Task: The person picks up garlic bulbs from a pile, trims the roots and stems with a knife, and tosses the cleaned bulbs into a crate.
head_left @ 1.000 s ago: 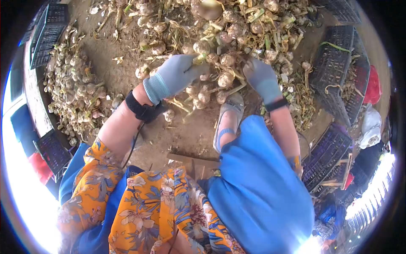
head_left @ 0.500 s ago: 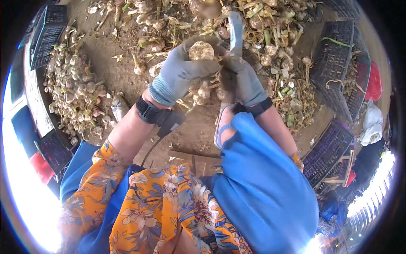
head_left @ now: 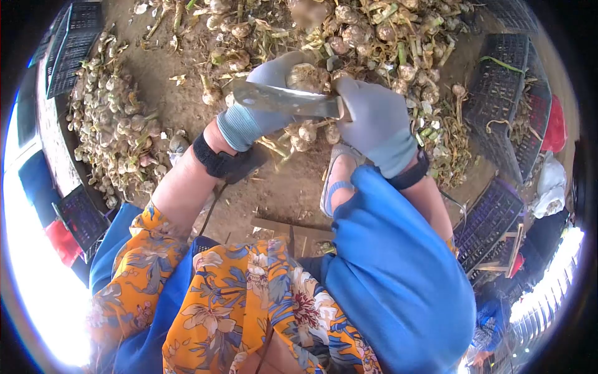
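Note:
My left hand (head_left: 275,71), in a grey glove with a light blue cuff, is wrapped around a garlic bulb (head_left: 306,78). The bulb's pale, dirt-marked face shows above the fingers. In my right hand (head_left: 377,117), gloved the same way, is a knife whose broad blade (head_left: 280,101) points left. That blade passes just below the bulb in this view and hides part of the left palm and fingers. Under the hands, more garlic bulbs (head_left: 303,134) lie on the ground by my sandalled foot (head_left: 340,181).
Heaped garlic with stalks (head_left: 405,56) covers the ground ahead, and a second garlic pile (head_left: 115,124) lies at left. Black plastic crates (head_left: 495,81) stand at right, another crate (head_left: 75,53) at upper left. A wooden piece (head_left: 293,228) lies close to me.
The knife has swung from pointing up and away to lying leftward across my left hand. My right hand has turned its back upward. The garlic bulb stays in my left hand.

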`<state>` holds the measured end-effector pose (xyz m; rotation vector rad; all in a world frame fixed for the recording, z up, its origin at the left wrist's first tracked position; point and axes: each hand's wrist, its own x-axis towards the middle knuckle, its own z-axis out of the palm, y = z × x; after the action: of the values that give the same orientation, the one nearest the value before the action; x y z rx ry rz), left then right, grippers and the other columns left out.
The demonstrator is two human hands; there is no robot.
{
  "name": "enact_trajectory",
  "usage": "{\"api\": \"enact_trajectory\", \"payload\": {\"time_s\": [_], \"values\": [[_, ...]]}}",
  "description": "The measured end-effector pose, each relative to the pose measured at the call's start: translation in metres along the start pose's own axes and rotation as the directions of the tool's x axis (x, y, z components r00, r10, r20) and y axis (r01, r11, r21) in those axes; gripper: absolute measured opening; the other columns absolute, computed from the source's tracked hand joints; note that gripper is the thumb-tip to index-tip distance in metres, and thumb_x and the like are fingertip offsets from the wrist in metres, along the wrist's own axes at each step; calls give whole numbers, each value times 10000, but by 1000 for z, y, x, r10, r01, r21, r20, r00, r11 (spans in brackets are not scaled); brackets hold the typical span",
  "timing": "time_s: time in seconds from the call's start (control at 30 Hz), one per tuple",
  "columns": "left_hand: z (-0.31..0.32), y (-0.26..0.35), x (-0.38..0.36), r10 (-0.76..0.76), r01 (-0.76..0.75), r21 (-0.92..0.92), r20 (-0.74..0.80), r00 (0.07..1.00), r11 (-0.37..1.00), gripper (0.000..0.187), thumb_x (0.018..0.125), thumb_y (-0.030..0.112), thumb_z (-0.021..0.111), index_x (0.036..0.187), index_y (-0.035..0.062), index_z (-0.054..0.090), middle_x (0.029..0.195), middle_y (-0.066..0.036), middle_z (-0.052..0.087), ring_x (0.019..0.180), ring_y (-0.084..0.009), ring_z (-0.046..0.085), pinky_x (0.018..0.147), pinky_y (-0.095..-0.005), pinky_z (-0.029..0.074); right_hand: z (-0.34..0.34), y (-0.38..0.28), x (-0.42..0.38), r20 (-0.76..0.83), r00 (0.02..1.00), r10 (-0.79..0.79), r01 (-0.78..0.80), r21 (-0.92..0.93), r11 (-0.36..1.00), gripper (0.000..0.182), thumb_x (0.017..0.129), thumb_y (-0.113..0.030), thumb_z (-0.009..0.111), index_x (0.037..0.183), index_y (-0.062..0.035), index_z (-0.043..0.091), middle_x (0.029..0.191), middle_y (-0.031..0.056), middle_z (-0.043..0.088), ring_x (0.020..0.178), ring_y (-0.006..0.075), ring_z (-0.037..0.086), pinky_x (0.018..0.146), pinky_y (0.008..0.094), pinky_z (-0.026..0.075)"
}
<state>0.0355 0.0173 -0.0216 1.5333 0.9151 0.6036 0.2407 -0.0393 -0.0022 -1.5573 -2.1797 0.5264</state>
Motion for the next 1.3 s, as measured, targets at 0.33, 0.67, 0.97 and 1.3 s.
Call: {"api": "enact_trajectory", "payload": {"time_s": [0.33,0.67,0.97,1.3], "values": [[15,-5,-24,-179,177,121,11,984,977,627,703,57,811,1248,10,505,908,-47,670,766,-82,622,642,-260,545,41,14,-11,70,986,148,-150,16,989,257,749,-143,638,983,-98,543,709,133,623,703,374,637,581,469,494],[-5,28,-34,-394,401,-34,-285,874,915,442,733,97,744,1153,39,624,942,-78,695,835,-161,672,743,-292,548,10,81,-60,-85,781,619,-622,-206,756,175,864,-267,602,944,-112,625,848,137,689,797,331,675,704,425,536],[-215,-158,-144,-129,488,222,-799,587,844,490,803,178,690,1252,42,550,1018,-115,672,888,-220,648,724,-327,538,29,98,-51,-292,856,426,-380,204,902,67,873,-193,662,902,-133,669,848,34,702,690,117,659,616,283,552],[-98,-126,-68,-411,303,-330,-334,848,894,259,944,166,512,1122,38,648,1043,-129,672,934,-268,628,858,-314,483,56,37,-29,82,934,347,-356,159,921,150,848,-231,653,949,-126,620,780,88,662,719,254,671,648,378,529]]}}
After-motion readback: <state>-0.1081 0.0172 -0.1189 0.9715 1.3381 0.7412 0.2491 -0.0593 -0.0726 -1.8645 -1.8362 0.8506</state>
